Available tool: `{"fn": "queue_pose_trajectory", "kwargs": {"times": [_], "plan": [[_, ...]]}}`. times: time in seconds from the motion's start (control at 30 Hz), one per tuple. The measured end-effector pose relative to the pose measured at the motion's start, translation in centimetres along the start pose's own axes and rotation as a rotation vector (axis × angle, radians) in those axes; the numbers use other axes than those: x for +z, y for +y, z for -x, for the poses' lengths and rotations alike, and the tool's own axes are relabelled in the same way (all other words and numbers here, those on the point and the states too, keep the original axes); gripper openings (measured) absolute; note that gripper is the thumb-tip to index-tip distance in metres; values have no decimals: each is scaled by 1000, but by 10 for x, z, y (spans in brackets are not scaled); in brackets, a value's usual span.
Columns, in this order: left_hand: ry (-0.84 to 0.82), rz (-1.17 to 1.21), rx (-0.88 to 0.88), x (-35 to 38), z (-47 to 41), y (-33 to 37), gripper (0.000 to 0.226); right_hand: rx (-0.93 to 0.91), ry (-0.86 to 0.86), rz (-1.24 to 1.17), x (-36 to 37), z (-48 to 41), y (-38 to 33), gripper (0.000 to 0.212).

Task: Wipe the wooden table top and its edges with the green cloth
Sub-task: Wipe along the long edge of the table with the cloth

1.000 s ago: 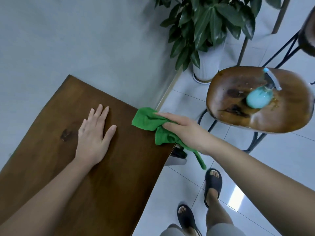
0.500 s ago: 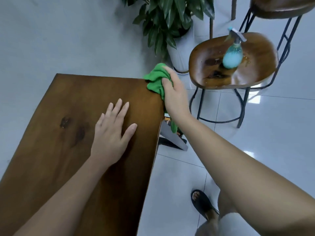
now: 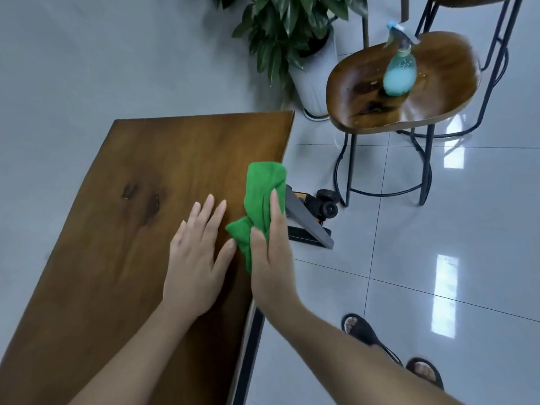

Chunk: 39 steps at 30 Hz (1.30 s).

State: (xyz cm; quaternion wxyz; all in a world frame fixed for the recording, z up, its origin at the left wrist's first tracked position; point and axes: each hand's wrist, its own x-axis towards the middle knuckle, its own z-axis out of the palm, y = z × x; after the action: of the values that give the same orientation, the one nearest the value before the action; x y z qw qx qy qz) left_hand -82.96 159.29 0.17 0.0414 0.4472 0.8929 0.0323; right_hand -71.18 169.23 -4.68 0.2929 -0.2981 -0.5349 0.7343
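The dark brown wooden table top (image 3: 125,229) runs from the lower left toward the middle. Its right edge passes under my right hand. My left hand (image 3: 198,255) lies flat on the wood with its fingers spread, holding nothing. My right hand (image 3: 270,258) presses the bunched green cloth (image 3: 263,191) against the table's right edge, about halfway along it. The cloth wraps over the edge, part on the top and part hidden behind my palm.
A wooden stool (image 3: 409,83) on black metal legs stands to the right, with a blue spray bottle (image 3: 399,74) on its seat. A potted plant (image 3: 295,39) is behind the table's far corner. A grey and black object (image 3: 309,220) lies on the tiled floor beside the table. My sandalled feet (image 3: 362,331) are at the lower right.
My right hand has slid the green cloth back along the right edge, from the far corner toward me. My left hand stays flat on the top.
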Motion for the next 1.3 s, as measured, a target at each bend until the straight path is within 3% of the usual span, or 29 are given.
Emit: {"fn": "queue_pose_trajectory", "kwargs": {"times": [0.27,0.63,0.77,0.9,1.07,1.2,1.3], "plan": [[-15,15,-91,-2,53,9,67,-3,-96,58,-4,33,-3,71],[11,11,-124,-6,48,17,75,-29,25,146,-27,-145,-50,76],[29,19,-118,-5,48,15,76,-23,28,166,-33,-170,-54,73],[40,24,-110,-3,49,13,74,-29,17,138,-26,-127,-41,72],[55,25,-89,-1,51,9,67,-24,-73,70,-7,4,-7,72],[63,24,-73,0,50,7,60,70,-135,44,7,107,10,71],[52,11,-82,0,50,8,61,104,-150,70,9,130,10,74]]}}
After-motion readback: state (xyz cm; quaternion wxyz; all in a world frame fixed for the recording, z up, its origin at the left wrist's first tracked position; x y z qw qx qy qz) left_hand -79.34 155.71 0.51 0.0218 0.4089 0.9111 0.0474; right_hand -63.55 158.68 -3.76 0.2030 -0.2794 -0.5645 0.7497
